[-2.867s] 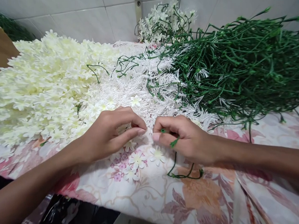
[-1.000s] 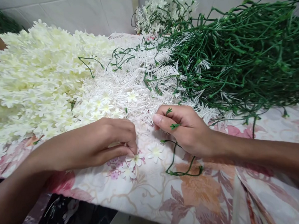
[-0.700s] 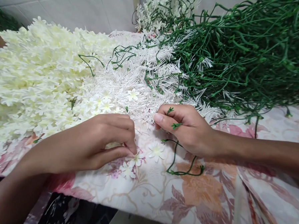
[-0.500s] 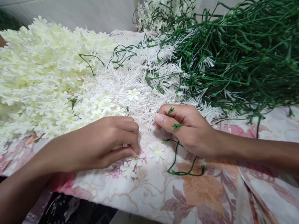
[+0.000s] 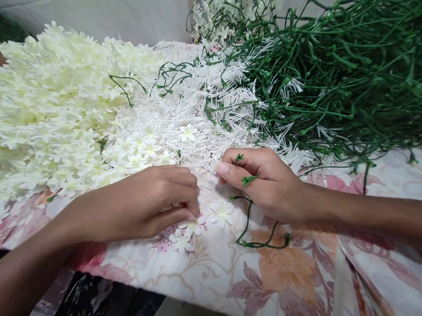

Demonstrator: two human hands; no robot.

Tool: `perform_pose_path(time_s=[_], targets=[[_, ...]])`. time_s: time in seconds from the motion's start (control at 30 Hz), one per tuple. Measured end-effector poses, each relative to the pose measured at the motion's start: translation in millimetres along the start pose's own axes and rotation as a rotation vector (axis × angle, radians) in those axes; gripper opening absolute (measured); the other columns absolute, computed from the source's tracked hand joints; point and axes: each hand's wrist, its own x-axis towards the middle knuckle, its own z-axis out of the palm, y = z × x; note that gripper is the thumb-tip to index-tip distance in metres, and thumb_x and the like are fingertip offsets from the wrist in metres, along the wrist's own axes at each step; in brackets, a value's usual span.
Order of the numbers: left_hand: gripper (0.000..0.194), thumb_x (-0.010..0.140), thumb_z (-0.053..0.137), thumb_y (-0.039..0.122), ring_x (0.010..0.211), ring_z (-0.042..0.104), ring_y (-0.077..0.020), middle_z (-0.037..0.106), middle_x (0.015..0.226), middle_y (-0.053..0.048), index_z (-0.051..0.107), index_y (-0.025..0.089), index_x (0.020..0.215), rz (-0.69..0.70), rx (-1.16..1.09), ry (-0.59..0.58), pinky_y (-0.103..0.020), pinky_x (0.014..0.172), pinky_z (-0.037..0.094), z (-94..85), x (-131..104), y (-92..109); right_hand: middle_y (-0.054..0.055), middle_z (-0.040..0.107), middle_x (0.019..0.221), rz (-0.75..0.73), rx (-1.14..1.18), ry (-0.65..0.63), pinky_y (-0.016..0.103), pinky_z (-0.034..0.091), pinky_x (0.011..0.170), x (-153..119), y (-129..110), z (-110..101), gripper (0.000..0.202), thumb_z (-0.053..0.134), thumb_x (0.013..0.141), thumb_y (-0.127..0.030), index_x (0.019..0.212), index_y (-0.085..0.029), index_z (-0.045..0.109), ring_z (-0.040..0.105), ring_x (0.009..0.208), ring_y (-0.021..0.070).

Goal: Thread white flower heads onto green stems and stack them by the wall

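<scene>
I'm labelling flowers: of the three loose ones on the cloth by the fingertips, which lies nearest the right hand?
The rightmost flower, lying by itself; the other two flowers lie close together by the left hand.

"Hands [image 5: 167, 198]?"
"Two."
"Flowers [image 5: 222, 214] on the cloth [image 5: 203, 276] near them?"
"Three show."
"Flower heaps [image 5: 53, 109]?"
"One."
"Green heaps [image 5: 351, 80]?"
"Two, one far left."
"White heaps [image 5: 180, 112] between?"
"One."

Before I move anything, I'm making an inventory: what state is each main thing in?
Left hand, fingertips together at a loose flower, grip unclear
Right hand, curled around a green sprig
Two other flowers, lying open
Flower pile, heaped
White strands, loosely spread
Green stems, heaped, tangled
Flower bunch, blooms on stems
Tablecloth, spread out
</scene>
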Motion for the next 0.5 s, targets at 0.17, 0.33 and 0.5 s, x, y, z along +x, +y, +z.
perform_pose_path(time_s=[0.17, 0.33, 0.5], targets=[[0.018, 0.097, 0.048, 0.022, 0.082, 0.054, -0.0155, 0.061, 0.083, -0.001, 0.064, 0.019, 0.09, 0.01, 0.04, 0.014, -0.025, 0.075, 0.037, 1.0, -1.8, -1.3, -0.006, 0.034, 0.056, -0.01, 0.006, -0.004, 0.025, 0.023, 0.048, 0.0, -1.3, 0.0, 0.031, 0.046, 0.091, -0.024, 0.061, -0.019, 0.041, 0.034, 0.051, 0.0073], [0.019, 0.096, 0.047, 0.022, 0.081, 0.053, -0.0159, 0.059, 0.08, 0.0, 0.063, 0.02, 0.088, -0.018, 0.085, 0.008, -0.026, 0.074, 0.036, 0.7, -3.7, 0.0, -0.007, 0.032, 0.056, -0.012, -0.01, -0.012, 0.024, 0.023, 0.047, 0.5, -0.5, -0.8, 0.03, 0.047, 0.089, -0.02, 0.06, -0.019, 0.04, 0.032, 0.051, 0.0067], [0.02, 0.097, 0.045, 0.022, 0.08, 0.052, -0.0165, 0.06, 0.08, 0.0, 0.063, 0.02, 0.089, -0.028, 0.073, -0.01, -0.027, 0.075, 0.035, 1.2, -1.0, 0.0, -0.007, 0.032, 0.056, -0.017, -0.03, -0.024, 0.023, 0.023, 0.046, 0.8, -0.9, -1.5, 0.028, 0.047, 0.089, -0.017, 0.061, -0.018, 0.041, 0.031, 0.051, 0.0063]])
